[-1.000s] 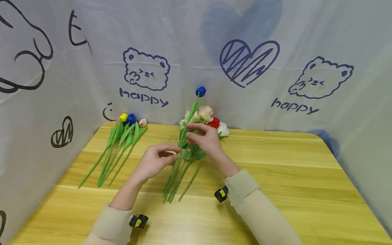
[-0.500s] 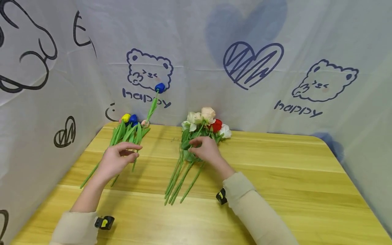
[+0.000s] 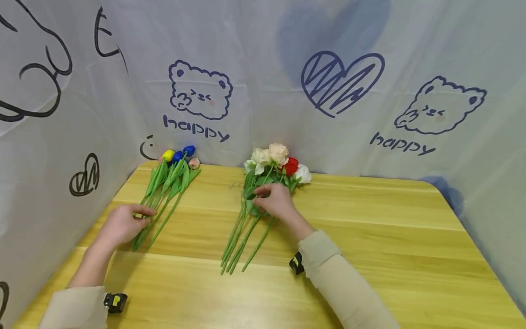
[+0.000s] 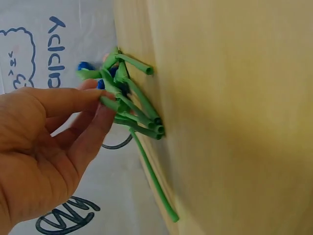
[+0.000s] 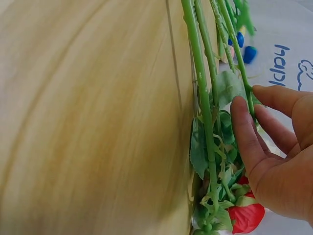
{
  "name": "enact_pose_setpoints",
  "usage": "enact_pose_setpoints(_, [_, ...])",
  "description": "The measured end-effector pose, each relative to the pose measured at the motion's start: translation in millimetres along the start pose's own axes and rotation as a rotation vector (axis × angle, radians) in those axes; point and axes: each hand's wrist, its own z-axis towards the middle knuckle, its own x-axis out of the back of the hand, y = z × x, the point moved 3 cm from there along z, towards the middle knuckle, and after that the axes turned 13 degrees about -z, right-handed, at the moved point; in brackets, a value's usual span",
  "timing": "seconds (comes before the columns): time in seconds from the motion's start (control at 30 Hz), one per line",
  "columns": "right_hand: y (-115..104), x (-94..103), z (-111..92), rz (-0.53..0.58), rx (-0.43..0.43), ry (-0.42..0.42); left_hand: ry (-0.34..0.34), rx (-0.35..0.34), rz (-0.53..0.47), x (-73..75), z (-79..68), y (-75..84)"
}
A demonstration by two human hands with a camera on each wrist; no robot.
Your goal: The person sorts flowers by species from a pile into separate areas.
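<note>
My left hand (image 3: 123, 225) pinches the stem of a blue tulip (image 3: 189, 150) between thumb and fingertips, low over the tulip pile at the left. Beneath it lie a second blue tulip (image 3: 178, 156), a yellow tulip (image 3: 168, 156) and a pink tulip (image 3: 194, 163); several cut stem ends (image 4: 157, 128) show in the left wrist view. At the middle, my right hand (image 3: 276, 201) pinches a green rose stem (image 5: 239, 58) among the leaves. That bunch has a red rose (image 3: 291, 166), a white rose (image 3: 303, 174) and a peach rose (image 3: 278, 154) at its far end.
Both bunches lie on a wooden table (image 3: 370, 256), blooms toward the back edge. A pale curtain (image 3: 263, 105) with bear and heart drawings hangs behind and at both sides. A small black wrist camera (image 3: 115, 303) sits at the left sleeve.
My left hand has carried the blue tulip from the rose bunch leftward and lowered it onto the tulip pile. The right hand has dropped slightly and stayed at the roses, its fingers now together on a stem.
</note>
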Motion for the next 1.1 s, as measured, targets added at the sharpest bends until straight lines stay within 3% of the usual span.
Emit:
enact_pose_setpoints(0.2, [0,0.9,-1,0.009,-0.004,-0.009,-0.107,0.061,-0.034,-5.1,-0.9,-3.6])
enact_pose_setpoints(0.63, [9,11.0,-12,0.089,-0.012,-0.057,-0.114,0.039,0.021,-7.7,4.9,-6.5])
enact_pose_setpoints(0.83, [12,39.2,-29,0.069,0.031,0.111,-0.070,0.031,0.024,-11.3,5.0,-1.6])
enact_pose_setpoints(0.97, [22,60.9,-46,0.040,0.085,0.256,0.031,-0.033,0.009,-19.4,0.1,4.2])
enact_pose_setpoints(1.1, [40,84.5,-67,0.000,0.127,0.403,0.167,-0.138,-0.024,-29.8,-3.7,13.0])
